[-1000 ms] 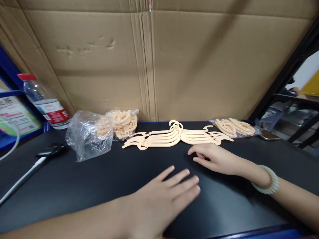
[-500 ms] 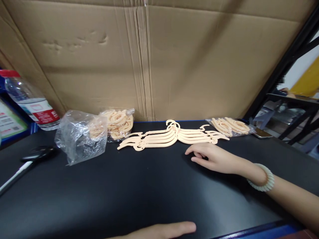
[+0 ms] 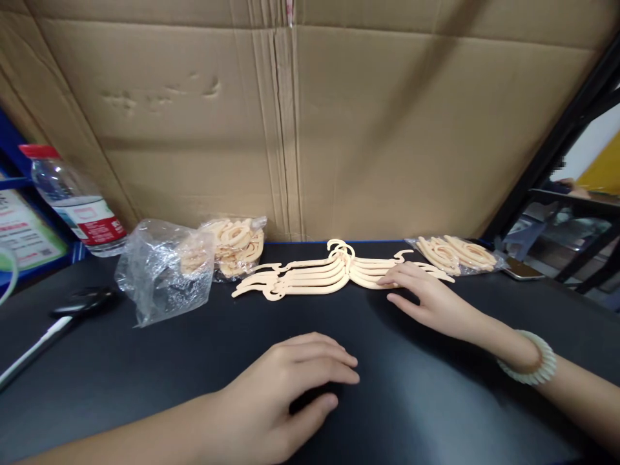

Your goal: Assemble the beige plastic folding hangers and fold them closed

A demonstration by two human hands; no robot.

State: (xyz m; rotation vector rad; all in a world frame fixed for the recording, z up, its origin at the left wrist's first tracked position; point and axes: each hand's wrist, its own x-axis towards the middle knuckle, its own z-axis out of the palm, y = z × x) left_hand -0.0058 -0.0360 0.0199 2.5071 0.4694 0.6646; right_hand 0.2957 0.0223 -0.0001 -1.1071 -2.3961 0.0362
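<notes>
Several cream-coloured clothes hangers (image 3: 310,281) lie overlapped on the black table, with their hooks bunched at the middle top. My right hand (image 3: 426,300), a pale beaded bracelet (image 3: 533,358) on its wrist, is over the right end of the hangers. Its fingers are spread, and the fingertips look to be at the lowest hanger; whether they touch I cannot tell. My left hand (image 3: 295,387) hovers above the table in front of the hangers, fingers stretched and thumb apart, holding nothing.
An open clear plastic bag (image 3: 167,274) stands left, beside a bag of folded hangers (image 3: 237,245). Another bagged set (image 3: 453,254) lies right, near a phone (image 3: 522,270). A red-capped bottle (image 3: 87,213) and a black object (image 3: 84,300) with a white cable are left. Cardboard (image 3: 387,129) rises behind.
My left hand has come up into view from the bottom edge. My right hand has moved slightly forward to the hangers' right end. The whole view has shifted a little.
</notes>
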